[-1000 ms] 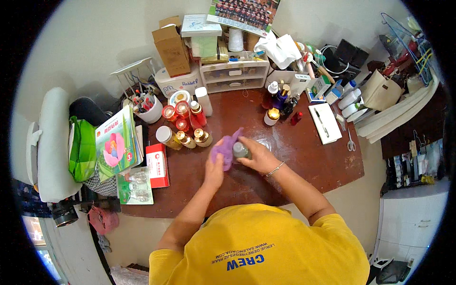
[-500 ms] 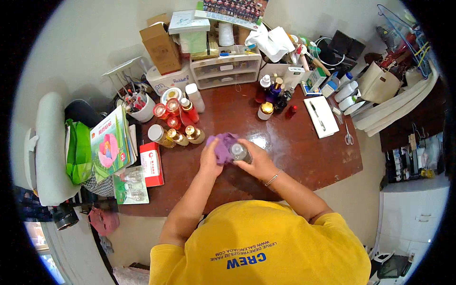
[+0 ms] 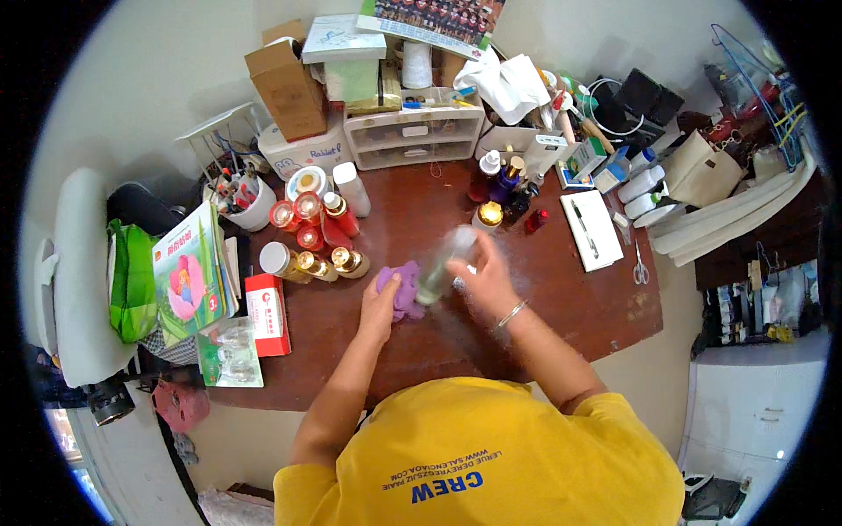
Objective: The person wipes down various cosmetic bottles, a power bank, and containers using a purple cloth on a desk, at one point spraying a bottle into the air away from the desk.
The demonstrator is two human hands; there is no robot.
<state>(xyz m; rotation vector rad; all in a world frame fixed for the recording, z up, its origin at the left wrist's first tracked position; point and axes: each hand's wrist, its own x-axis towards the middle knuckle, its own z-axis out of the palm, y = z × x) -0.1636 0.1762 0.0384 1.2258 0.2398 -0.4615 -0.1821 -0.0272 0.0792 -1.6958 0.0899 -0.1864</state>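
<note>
In my left hand [image 3: 378, 312] a crumpled purple cloth [image 3: 406, 296] is pinched between thumb and fingers, over the middle of the brown table. My right hand [image 3: 488, 282] is closed around a clear, greenish bottle [image 3: 438, 267] that is smeared by motion. The bottle slants, its lower left end close beside the cloth; whether the two touch I cannot tell. Left of the cloth stand gold-capped bottles [image 3: 349, 263] and red bottles [image 3: 309, 209]. Beyond my right hand is a white jar with a gold lid [image 3: 488, 216].
At the left of the brown table [image 3: 561, 302] are a red and white box [image 3: 267, 316] and upright books [image 3: 189, 272]. A drawer unit [image 3: 414, 138] stands at the back. Rightward lie an open notebook with a pen [image 3: 590, 224], scissors [image 3: 640, 266] and several white bottles [image 3: 643, 180].
The bottle has tilted from nearly end-on to slanting, and my right hand has moved up and right with it. My left hand with the cloth has shifted slightly down and left.
</note>
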